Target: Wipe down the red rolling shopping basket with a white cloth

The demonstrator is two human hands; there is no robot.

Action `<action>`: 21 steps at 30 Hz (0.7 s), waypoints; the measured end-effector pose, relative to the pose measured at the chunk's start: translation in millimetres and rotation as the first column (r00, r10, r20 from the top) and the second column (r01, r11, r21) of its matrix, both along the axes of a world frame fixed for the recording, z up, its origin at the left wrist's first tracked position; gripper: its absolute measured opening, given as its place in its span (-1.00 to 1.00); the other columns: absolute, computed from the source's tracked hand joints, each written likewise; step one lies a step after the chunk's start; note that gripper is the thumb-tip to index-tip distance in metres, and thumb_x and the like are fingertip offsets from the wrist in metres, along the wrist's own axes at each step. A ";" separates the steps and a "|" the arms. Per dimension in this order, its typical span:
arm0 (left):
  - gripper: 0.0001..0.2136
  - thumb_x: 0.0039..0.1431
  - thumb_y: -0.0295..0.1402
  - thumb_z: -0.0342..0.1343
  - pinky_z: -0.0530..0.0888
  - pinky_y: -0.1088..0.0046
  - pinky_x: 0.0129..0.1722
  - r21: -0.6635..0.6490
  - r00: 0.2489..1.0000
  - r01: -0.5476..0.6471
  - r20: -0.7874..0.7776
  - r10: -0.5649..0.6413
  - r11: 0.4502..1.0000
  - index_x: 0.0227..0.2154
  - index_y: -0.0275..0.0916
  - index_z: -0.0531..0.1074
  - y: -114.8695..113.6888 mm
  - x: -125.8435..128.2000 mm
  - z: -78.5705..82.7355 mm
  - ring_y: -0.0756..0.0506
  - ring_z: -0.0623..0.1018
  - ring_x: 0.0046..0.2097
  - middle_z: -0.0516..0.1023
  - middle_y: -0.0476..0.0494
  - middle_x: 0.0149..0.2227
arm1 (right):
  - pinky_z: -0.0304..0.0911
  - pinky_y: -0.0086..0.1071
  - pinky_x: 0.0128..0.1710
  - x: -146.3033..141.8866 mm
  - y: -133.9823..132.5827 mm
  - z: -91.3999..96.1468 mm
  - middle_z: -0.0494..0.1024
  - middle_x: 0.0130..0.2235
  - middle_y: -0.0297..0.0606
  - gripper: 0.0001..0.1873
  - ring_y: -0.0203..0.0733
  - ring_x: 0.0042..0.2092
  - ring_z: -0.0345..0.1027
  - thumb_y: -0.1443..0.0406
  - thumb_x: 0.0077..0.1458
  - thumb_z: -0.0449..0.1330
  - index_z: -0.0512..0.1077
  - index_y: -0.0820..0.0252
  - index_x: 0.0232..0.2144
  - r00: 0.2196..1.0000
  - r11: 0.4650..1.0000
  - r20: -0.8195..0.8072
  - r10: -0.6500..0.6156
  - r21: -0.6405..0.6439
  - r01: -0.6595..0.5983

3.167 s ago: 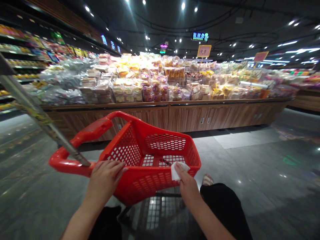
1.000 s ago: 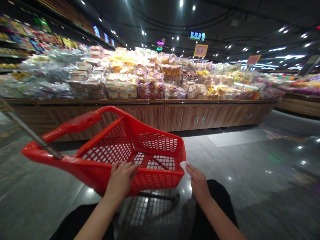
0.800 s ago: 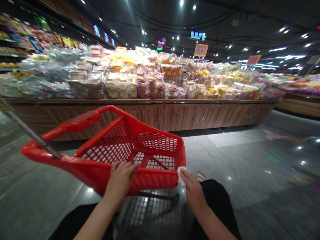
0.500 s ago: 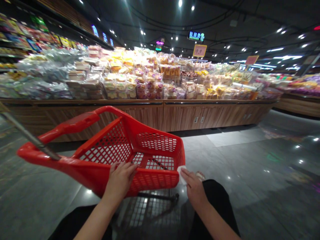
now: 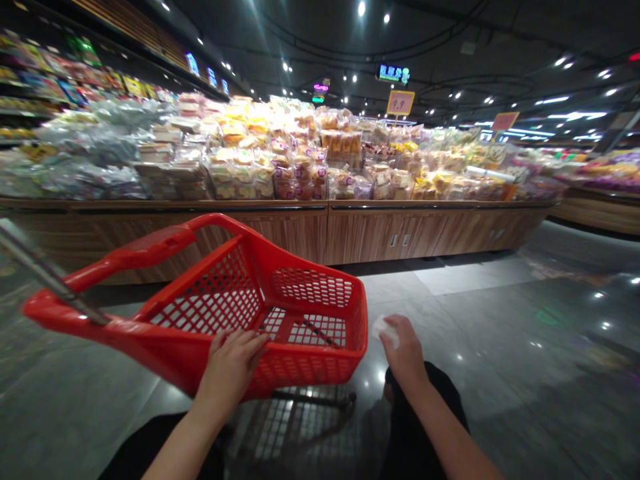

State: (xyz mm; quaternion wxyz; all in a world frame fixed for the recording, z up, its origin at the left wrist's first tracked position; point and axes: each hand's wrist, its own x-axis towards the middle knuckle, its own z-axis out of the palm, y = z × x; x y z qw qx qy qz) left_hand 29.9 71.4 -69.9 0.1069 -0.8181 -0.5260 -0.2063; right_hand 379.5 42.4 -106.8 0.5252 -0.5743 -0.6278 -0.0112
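A red plastic shopping cart (image 5: 310, 360) with perforated walls stands in front of me, its handle end to the left. My left hand (image 5: 233, 357) lies over the near rim, fingers hooked across the edge. Off the cart's right end, my right hand (image 5: 403, 343) pinches a white wipe or tissue (image 5: 385, 331), apart from the red plastic. The wipe's exact kind is unclear. Nothing lies in the visible part of the basket except a dark strap or bar across its floor.
Behind the cart runs a long wooden display counter (image 5: 380, 233) piled with bagged snacks (image 5: 240, 170). A metal pole (image 5: 53, 277) slants over the handle at left. Price signs (image 5: 401, 102) rise above the goods. Grey shiny tiles (image 5: 490, 320) cover the floor.
My right hand with the white wipe has come away from the cart's right end, moving right and slightly up. The cart and my left hand have shifted slightly left.
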 end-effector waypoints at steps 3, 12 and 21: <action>-0.81 0.16 -0.35 0.01 0.16 0.20 0.00 0.005 1.000 0.006 0.001 -0.006 1.000 -0.22 -0.08 0.50 -1.7 -1.6 0.7 -0.11 0.49 -0.16 0.58 -0.04 -0.23 | 0.34 -0.17 -0.17 2.9 2.7 -2.7 0.37 -0.02 -0.06 -0.49 -0.07 -0.11 0.33 0.35 0.01 0.14 0.23 0.17 0.05 0.996 0.996 0.007 -0.085 0.002 0.085; -0.80 0.19 -0.32 -0.02 0.16 0.23 -0.02 -0.002 1.000 0.022 0.022 -0.022 1.000 -0.21 -0.07 0.49 -3.8 -3.4 0.8 -0.08 0.48 -0.19 0.58 -0.04 -0.25 | 0.38 -0.30 -0.22 -20.9 -15.3 -25.1 0.56 -0.25 -0.22 -0.70 -0.14 -0.22 0.44 0.37 0.07 0.12 0.45 0.11 -0.12 0.983 0.978 0.023 0.180 -0.115 -0.176; -0.80 0.19 -0.30 -0.02 0.15 0.23 -0.02 -0.010 0.999 0.023 0.043 -0.023 1.000 -0.22 -0.06 0.49 -3.2 -4.6 -0.6 -0.08 0.48 -0.19 0.58 -0.03 -0.24 | 0.32 -0.22 -0.07 -20.1 -30.1 -20.7 0.45 0.04 -0.22 -0.66 -0.10 -0.02 0.39 0.47 -0.01 0.09 0.51 0.04 -0.25 0.949 0.961 0.169 0.264 -0.124 -0.246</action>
